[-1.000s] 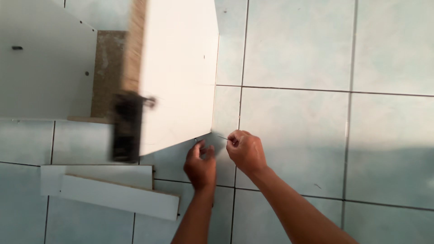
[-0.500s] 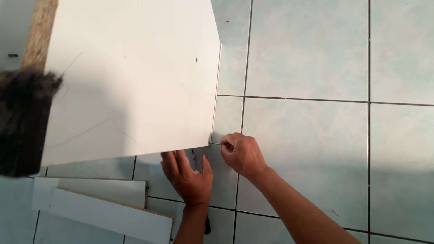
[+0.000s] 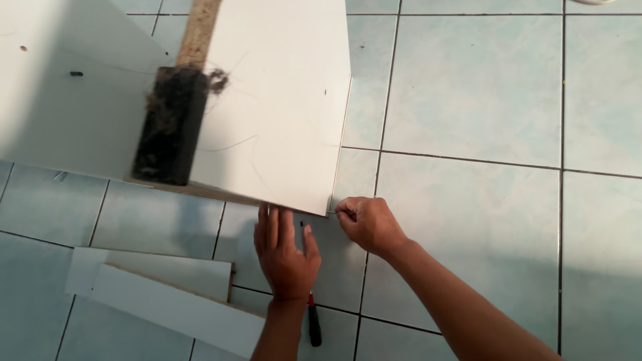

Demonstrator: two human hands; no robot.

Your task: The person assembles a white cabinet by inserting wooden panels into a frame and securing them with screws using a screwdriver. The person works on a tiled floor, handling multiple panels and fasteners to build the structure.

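Panel (image 3: 267,100) shifted right | L hand (image 3: 284,251) flat, fingers spread (on floor) | R hand (image 3: 368,224) pinching panel corner

Floor of pale blue-green glazed tiles (image 3: 481,87) with dark grout lines, covering the whole frame. Lower left of the frame: two white laminated strips (image 3: 167,294) lying flat, one overlapping the other, raw chipboard visible along an edge. Bottom centre: a screwdriver (image 3: 313,324) with a black and red handle lying on the tiles, partly hidden. Upper right corner: a small part of a white object (image 3: 595,2), kind not determinable.
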